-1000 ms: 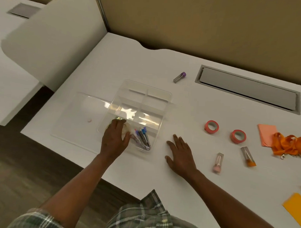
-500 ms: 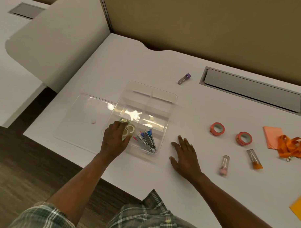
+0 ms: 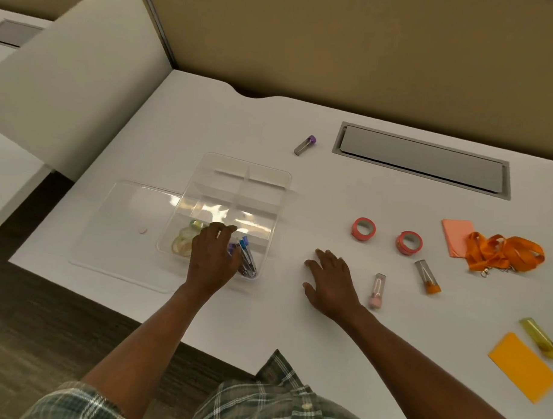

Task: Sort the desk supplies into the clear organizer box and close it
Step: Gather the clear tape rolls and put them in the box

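Note:
The clear organizer box (image 3: 267,177) stands open on the white desk, its flat lid (image 3: 124,223) lying to its left. Pale tape rolls (image 3: 183,242) lie in its near left compartment, and several pens (image 3: 246,260) in the near right one. My left hand (image 3: 212,257) hovers over the box's near edge with loosely bent fingers and holds nothing. My right hand (image 3: 330,281) rests flat on the desk right of the box. Two red tape rolls (image 3: 363,228) (image 3: 409,242), a pink tube (image 3: 377,289), an orange-capped tube (image 3: 427,276) and a purple-capped tube (image 3: 305,145) lie loose.
An orange lanyard (image 3: 502,253) lies on a pink sticky pad (image 3: 454,234) at the far right. An orange sticky pad (image 3: 525,365) and a yellow tube (image 3: 540,340) sit near the right edge. A grey cable hatch (image 3: 421,161) is set into the desk behind. The desk's front edge runs just below the lid.
My left hand has moved right, off the pale tape rolls, which now lie uncovered in the compartment. My right hand has stayed flat on the desk.

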### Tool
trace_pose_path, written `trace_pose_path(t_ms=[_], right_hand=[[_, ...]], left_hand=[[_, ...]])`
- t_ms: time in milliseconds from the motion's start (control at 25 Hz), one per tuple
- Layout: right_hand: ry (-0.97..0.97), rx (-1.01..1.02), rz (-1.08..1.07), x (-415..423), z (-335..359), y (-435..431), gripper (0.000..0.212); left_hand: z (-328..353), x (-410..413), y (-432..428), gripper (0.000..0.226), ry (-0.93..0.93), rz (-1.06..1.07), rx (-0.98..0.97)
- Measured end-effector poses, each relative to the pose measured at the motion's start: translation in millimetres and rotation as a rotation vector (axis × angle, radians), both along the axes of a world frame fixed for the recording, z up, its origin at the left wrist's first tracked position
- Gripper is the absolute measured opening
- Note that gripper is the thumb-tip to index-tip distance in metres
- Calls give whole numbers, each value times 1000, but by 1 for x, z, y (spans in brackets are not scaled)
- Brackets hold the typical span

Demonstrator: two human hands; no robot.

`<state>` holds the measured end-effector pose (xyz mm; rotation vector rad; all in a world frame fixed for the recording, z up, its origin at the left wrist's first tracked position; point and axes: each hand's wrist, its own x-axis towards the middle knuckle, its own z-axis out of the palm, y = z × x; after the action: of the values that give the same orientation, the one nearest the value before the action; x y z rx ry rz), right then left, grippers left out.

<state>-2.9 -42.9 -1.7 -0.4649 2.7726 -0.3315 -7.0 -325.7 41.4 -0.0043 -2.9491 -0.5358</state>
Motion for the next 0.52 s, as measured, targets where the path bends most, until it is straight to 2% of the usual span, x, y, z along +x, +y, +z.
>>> trace_pose_path(t_ms=[120, 280, 400, 520], right_hand=[[63, 103, -146, 5, 2, 33, 56], [5, 187, -279, 22, 5, 82, 60], [-48, 126, -329, 29, 2, 105, 54], [-57, -49, -380, 29, 3, 123, 55]], left_hand=[[-1, -2, 42, 45, -4, -87, 9], [-4, 0, 106, 45, 10, -220, 29], [-5, 3, 155, 45, 11, -326, 60], [-6, 9, 196, 46, -23, -450, 61]])
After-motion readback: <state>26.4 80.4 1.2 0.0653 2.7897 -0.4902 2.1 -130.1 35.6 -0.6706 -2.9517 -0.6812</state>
